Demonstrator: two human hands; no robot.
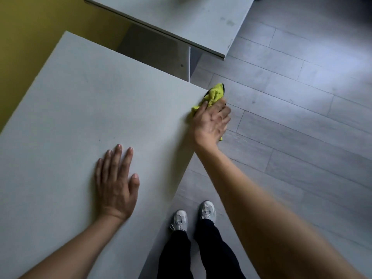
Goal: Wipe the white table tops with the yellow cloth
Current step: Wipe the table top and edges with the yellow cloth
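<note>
A white table top (84, 109) fills the left and middle of the head view. My left hand (115, 182) lies flat on it with straight fingers, near its front right edge. The yellow cloth (214, 95) is bunched at the table's far right corner and hangs partly over the edge. My right hand (210, 122) covers the cloth's near part and presses it against the table edge; its fingers are blurred and bend over the cloth. A second white table top (181, 19) stands farther back, apart from the first.
A yellow wall (30, 47) runs along the left side. Grey plank flooring (302, 127) spreads to the right. My two feet in pale shoes (193, 216) stand on the floor beside the near table. A white table leg (189, 63) shows in the gap between the tables.
</note>
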